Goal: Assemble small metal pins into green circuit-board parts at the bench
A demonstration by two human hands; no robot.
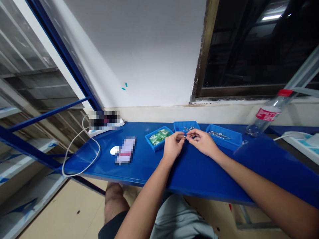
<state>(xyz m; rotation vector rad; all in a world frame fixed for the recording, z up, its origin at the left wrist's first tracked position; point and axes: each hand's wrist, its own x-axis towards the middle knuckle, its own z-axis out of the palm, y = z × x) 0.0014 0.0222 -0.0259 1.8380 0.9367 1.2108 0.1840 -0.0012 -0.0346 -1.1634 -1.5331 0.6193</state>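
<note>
Via head view, I had the left hand (pixel 175 144) and right hand (pixel 200 140) in narrow pinches, fingertips meeting on 1 small pale piece (pixel 185 136); too small to identify. It sat between the hands, above the bench (pixel 199 176), toward its back edge, just in front of the middle blue bin (pixel 183 125). Bin of green pieces (pixel 159 147) stood just left of the left hand.

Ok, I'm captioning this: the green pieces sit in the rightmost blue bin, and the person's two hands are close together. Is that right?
Not the rightmost: the head view shows the green pieces in the leftmost blue bin. The left hand and right hand are close together.
</note>
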